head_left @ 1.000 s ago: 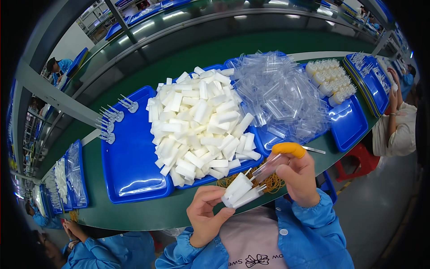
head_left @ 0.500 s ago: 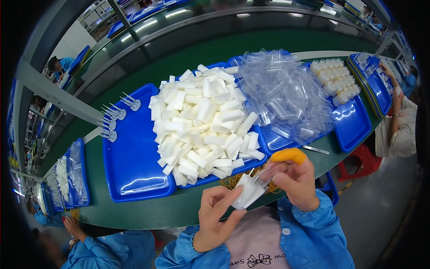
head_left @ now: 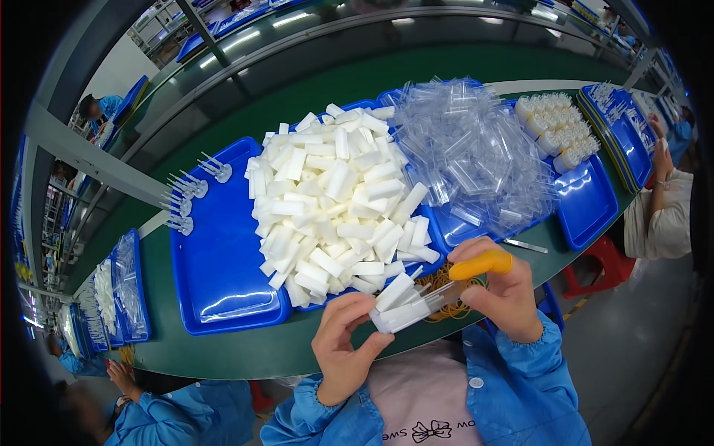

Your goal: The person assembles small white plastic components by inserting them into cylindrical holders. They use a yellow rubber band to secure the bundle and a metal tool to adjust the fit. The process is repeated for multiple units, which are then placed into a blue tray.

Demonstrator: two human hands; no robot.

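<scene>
My left hand (head_left: 343,343) and my right hand (head_left: 500,297) together hold a small bundle of white plastic pieces (head_left: 398,303) with a clear tube at its right end, just above the near edge of the green bench. An orange finger cot (head_left: 481,264) covers my right forefinger. A heap of yellow rubber bands (head_left: 440,279) lies on the bench under the bundle. Right beyond my hands a big pile of white plastic pieces (head_left: 335,201) fills a blue tray (head_left: 216,275). A pile of clear plastic tubes (head_left: 468,152) sits to its right.
A blue tray (head_left: 587,204) at the right holds white capped pieces (head_left: 558,126). Clear pronged parts (head_left: 190,193) stand at the left tray's far edge. More stacked blue trays (head_left: 123,293) lie far left. One person sits at the right (head_left: 662,208), another at lower left (head_left: 156,409).
My left hand has slid up along the bundle, and the bundle has tipped from steep to nearly level. My right hand stays at its right end.
</scene>
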